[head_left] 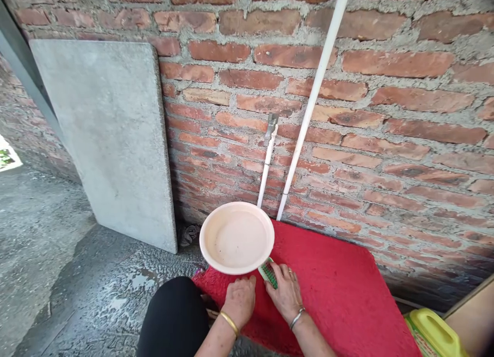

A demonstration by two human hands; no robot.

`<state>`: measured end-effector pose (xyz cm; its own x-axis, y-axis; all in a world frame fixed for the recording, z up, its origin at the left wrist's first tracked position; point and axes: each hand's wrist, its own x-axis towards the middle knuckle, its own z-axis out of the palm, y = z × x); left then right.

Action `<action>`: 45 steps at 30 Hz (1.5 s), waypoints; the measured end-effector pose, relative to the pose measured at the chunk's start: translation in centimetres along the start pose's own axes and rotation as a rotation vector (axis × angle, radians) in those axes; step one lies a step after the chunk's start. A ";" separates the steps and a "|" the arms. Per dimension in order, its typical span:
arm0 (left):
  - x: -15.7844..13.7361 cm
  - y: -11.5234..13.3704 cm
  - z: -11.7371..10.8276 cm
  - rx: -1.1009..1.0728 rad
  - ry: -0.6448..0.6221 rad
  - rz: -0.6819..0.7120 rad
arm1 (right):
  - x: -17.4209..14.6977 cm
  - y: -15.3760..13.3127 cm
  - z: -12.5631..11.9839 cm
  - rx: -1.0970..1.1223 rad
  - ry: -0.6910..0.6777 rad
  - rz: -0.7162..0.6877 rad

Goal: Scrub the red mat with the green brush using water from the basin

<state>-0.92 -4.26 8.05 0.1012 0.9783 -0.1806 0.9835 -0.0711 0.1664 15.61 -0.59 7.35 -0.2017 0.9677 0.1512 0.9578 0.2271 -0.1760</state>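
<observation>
Gripped a green-bristled, pale-edged brush [269,274] in the right hand [285,291] over red cloth [332,274], slanted lengthwise from a round, pale-pink plastic basin [235,270] toward the palm. Closed the left hand [240,299] just left of the brush.

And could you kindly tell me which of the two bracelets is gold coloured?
The bracelet worn just behind the left hand; the other bracelet, just behind the right hand that holds the green brush, is silver coloured.
</observation>
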 end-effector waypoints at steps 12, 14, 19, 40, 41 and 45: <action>-0.3 0.3 -0.7 -0.114 -0.036 0.005 | 0.7 0.1 -1.2 -0.166 -0.092 0.025; -0.3 0.3 -0.4 -0.117 -0.019 -0.003 | 0.9 1.2 -1.3 -0.185 -0.083 0.088; -0.4 0.4 0.4 -0.093 0.024 -0.006 | 1.6 2.5 -2.2 -0.171 -0.060 0.213; -0.1 0.2 0.8 -0.101 -0.017 0.000 | 4.7 1.4 -2.4 -0.136 -0.064 0.250; 0.0 0.1 0.7 -0.104 -0.032 -0.002 | 5.1 0.5 -2.1 -0.127 -0.061 0.231; 0.4 -0.2 -0.1 -0.112 -0.091 0.001 | 6.3 -1.6 -0.9 -0.113 -0.062 0.194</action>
<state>-1.11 -3.88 8.03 0.1204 0.9561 -0.2670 0.9611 -0.0449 0.2726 13.04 5.01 9.49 -0.0206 0.9977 0.0644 0.9960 0.0261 -0.0858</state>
